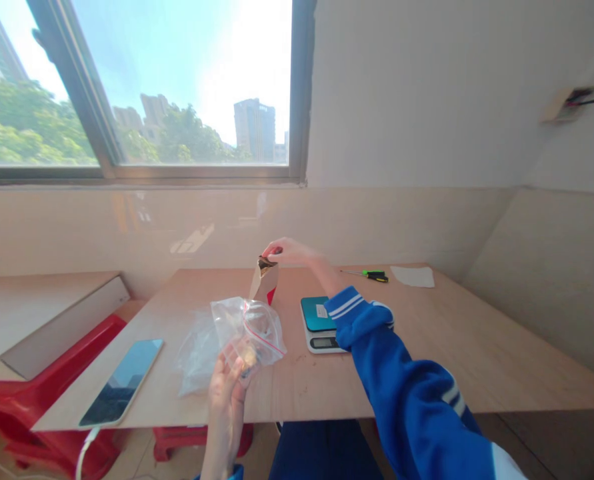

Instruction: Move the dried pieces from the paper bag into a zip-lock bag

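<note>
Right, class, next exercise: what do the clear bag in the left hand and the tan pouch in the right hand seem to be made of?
The bag looks like thin, glossy plastic film: see-through, creased and catching the light. The pouch seems to be matte kraft paper or thin card, judging by its flat tan surface and crisp folds.

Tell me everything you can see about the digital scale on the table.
The digital scale has a white body and a flat teal weighing platform with a small white sticker near its top edge. A dark rectangular display is set into the front, though no reading can be made out. It sits flat on the wooden table. The blue sleeve cuff covers its right side, but whether they touch cannot be told.
</note>
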The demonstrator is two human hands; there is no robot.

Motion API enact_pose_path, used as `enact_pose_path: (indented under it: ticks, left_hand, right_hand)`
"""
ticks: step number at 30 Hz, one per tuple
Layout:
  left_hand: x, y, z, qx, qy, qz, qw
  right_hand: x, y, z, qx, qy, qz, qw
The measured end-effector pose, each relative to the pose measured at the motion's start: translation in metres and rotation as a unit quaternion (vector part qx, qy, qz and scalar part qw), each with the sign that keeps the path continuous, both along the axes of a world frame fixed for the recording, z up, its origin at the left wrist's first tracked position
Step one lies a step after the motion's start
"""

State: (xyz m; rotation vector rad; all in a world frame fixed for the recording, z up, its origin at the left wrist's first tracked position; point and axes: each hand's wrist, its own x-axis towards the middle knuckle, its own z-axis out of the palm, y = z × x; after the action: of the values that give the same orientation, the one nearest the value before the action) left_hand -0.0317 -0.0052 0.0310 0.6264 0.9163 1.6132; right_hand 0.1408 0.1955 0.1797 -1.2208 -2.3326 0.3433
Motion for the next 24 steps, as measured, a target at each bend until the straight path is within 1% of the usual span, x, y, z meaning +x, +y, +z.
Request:
enact_pose_path:
  ticks: [2,5,8,12,14,16,20,22,24]
  left_hand:
    - [0.000,0.000,-0.001,0.004,0.000,-0.004,1.000]
    - [-0.001,0.002,-0.003,0.005,-0.009,-0.009,1.000]
    - [-0.002,0.003,-0.004,0.004,-0.017,-0.012,1.000]
    - [-0.003,0.004,-0.007,0.008,-0.038,-0.007,0.999]
    - [-0.004,0.004,-0.007,0.010,-0.049,-0.006,0.999]
    - [-0.003,0.005,-0.007,0.010,-0.053,-0.008,0.999]
    - [-0.003,0.007,-0.006,0.008,-0.063,-0.010,0.998]
    - [-0.002,0.006,-0.006,0.006,-0.066,-0.010,0.998]
    - [-0.003,0.006,-0.005,0.009,-0.066,-0.012,0.998]
  right_hand:
    - [-0.003,0.001,-0.001,0.008,-0.019,0.021,1.000]
    - [-0.007,0.004,-0.008,-0.017,-0.016,0.043,0.999]
    - [-0.009,0.010,-0.017,-0.026,0.025,0.016,0.999]
    - [-0.010,0.021,-0.027,0.051,0.103,-0.035,0.993]
    - [-0.011,0.025,-0.032,0.084,0.121,-0.042,0.988]
    - [-0.013,0.028,-0.038,0.105,0.105,-0.031,0.988]
    - [-0.022,0.028,-0.055,0.142,0.040,-0.007,0.989]
    - [-0.025,0.027,-0.062,0.149,0.024,-0.009,0.989]
    - [-0.025,0.025,-0.065,0.154,0.014,-0.031,0.987]
